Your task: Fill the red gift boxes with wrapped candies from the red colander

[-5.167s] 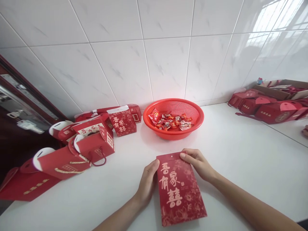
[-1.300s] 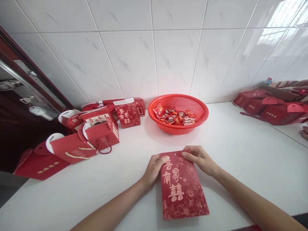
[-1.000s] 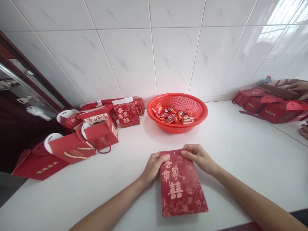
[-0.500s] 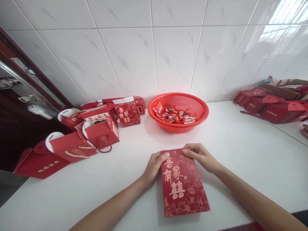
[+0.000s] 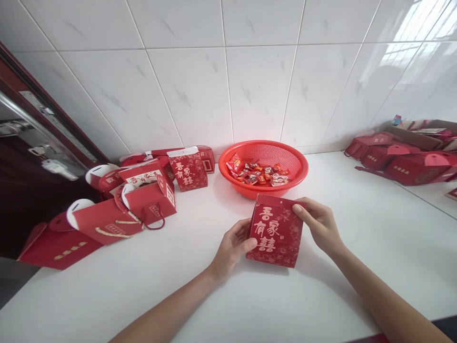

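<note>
A red paper gift box (image 5: 274,231) with pale printed characters and flowers is held up over the white counter, tilted a little. My left hand (image 5: 233,247) grips its left side, thumb on the front face and fingers behind. At the top right corner my right hand (image 5: 317,221) pinches the box, thumb in front; the other fingers are partly hidden behind it. Just beyond the box stands a red plastic colander (image 5: 264,190) with wrapped sweets (image 5: 262,175) inside. The back of the box is out of sight.
Several red gift boxes (image 5: 105,221) crowd the left side, with a similar printed box (image 5: 188,170) upright near the wall. More red boxes (image 5: 403,162) and an open carton (image 5: 417,136) lie at the right. A door with keys (image 5: 53,166) borders the left. White tiles (image 5: 264,90) rise behind.
The box has risen and tipped more upright, moving closer to the colander. My left hand slid from its top corner to its lower left side; my right hand stays at the top right.
</note>
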`<state>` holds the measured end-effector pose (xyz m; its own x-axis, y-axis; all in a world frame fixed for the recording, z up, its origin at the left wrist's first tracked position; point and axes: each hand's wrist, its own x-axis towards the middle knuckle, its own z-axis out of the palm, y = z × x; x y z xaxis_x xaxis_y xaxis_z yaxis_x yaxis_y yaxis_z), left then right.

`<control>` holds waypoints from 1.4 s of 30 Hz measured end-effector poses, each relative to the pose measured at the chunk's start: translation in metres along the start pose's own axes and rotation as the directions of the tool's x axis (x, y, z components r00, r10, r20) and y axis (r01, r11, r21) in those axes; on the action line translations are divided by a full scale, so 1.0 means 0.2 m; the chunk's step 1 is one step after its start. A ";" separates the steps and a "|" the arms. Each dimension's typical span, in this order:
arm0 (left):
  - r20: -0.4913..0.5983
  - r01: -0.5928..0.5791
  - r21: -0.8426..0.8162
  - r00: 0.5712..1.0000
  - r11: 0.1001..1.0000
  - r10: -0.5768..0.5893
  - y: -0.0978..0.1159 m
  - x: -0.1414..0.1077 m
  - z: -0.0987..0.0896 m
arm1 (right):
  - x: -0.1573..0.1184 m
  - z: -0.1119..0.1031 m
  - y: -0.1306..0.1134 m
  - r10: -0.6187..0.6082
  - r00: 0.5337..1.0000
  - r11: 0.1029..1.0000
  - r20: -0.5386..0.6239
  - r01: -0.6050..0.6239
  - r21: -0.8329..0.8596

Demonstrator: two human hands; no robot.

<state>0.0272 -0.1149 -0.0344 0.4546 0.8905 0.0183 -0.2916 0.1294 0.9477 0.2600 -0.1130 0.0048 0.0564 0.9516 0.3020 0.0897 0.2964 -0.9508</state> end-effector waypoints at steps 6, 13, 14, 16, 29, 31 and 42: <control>0.010 -0.001 0.017 1.000 1.000 0.001 0.00 -0.01 0.01 | -0.01 0.00 0.01 0.002 0.999 0.999 0.037 -0.003 0.045; 0.011 0.023 0.016 1.000 1.000 -0.024 0.00 -0.02 0.02 | -0.01 0.00 0.02 0.013 0.998 0.999 0.055 -0.016 0.042; 0.010 0.021 0.018 1.000 1.000 -0.021 0.00 -0.02 0.02 | -0.01 0.01 0.02 0.015 0.998 0.999 0.054 -0.017 0.043; 0.005 0.011 0.027 1.000 1.000 -0.011 0.00 -0.02 0.02 | -0.01 0.01 0.03 0.015 0.999 0.998 0.051 -0.018 0.053; -0.056 -0.078 0.169 0.994 0.982 0.089 -0.02 -0.04 0.01 | 0.01 0.00 0.05 0.089 0.993 0.985 0.082 -0.100 0.140; -0.008 -0.138 0.201 0.990 0.970 0.143 -0.02 -0.04 0.00 | 0.02 -0.01 0.06 0.122 0.990 0.970 0.078 -0.135 0.202; 0.115 -0.301 0.291 0.953 0.908 0.279 -0.06 -0.07 -0.02 | 0.06 -0.06 0.10 0.269 0.963 0.895 0.033 -0.262 0.360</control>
<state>0.0222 -0.1271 -0.0475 0.4492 0.8348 0.3182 -0.1564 -0.2772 0.9480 0.2747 -0.0972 -0.0092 0.0457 0.9984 0.0329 -0.2926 0.0449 -0.9552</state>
